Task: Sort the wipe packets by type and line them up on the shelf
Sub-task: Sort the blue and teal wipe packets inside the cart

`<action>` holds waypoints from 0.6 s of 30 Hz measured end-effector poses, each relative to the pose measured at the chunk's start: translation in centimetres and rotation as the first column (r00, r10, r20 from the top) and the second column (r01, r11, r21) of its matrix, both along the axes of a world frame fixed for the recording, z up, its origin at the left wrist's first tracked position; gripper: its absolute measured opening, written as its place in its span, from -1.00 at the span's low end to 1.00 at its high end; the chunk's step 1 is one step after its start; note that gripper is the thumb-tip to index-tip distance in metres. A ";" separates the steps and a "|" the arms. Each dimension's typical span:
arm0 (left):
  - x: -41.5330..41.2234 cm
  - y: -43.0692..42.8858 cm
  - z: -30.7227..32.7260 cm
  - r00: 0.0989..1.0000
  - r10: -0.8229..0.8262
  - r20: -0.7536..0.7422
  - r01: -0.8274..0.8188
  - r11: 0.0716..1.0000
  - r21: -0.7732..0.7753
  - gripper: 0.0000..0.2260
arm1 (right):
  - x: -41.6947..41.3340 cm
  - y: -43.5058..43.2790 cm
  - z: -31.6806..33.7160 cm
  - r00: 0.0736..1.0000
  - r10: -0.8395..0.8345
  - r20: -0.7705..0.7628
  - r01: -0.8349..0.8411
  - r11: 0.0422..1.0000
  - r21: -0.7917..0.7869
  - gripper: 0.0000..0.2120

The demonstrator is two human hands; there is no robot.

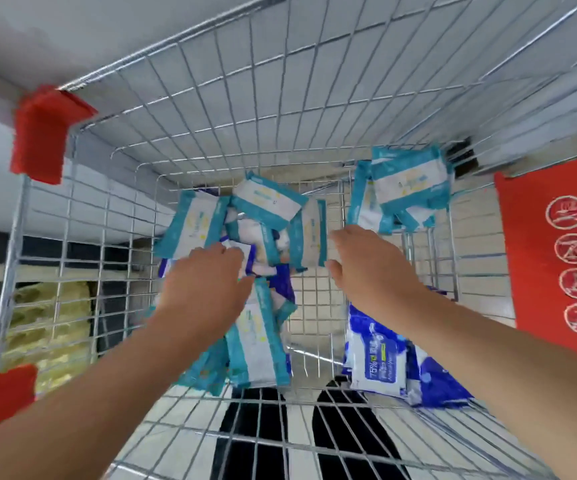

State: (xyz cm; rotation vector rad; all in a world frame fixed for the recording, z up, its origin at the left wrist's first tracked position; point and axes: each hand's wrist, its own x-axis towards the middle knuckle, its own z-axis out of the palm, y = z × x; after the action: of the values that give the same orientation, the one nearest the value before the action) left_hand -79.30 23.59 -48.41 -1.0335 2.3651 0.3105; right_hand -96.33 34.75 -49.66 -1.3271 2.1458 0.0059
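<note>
Wide grip on both sides: the left hand [207, 278] lays loose fingers on a white-and-navy packet [247, 252] in the centre pile, and the right hand [366, 261] spreads empty just beside it. Teal wipe packets [269, 202] heap mid-frame in the wire cart [210, 116]. Another teal bunch [408, 181] leans at upper right, blue packets [380, 362] lie lower right, and a red sign [557, 254] stands at the right edge.

Bare forearms [107, 375], left hand [207, 275], right hand [366, 261]
</note>
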 end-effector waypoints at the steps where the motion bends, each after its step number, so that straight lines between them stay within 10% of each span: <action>1: 1.1 -1.7 -0.5 0.999 0.045 0.012 -0.045 0.999 -0.023 -0.66 | 0.7 -1.4 -0.7 1.000 -0.001 0.023 0.002 1.000 -0.026 -0.76; 14: 1.5 -11.0 -8.5 0.815 0.509 -0.276 -0.493 0.860 0.133 -0.46 | 1.9 -13.6 -10.7 0.984 -0.058 -0.167 0.048 0.997 -0.067 -0.51; 18: 1.8 -11.5 -8.0 0.760 0.530 -0.376 -0.526 0.842 0.122 -0.75 | 2.3 -14.2 -10.1 0.969 -0.244 0.038 0.247 0.963 -0.107 -0.74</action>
State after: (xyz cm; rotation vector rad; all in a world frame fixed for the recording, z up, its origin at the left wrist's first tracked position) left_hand -77.48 12.08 -56.40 -1.7776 2.3481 0.8091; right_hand -93.99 20.55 -59.77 -1.1052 2.3041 -0.2321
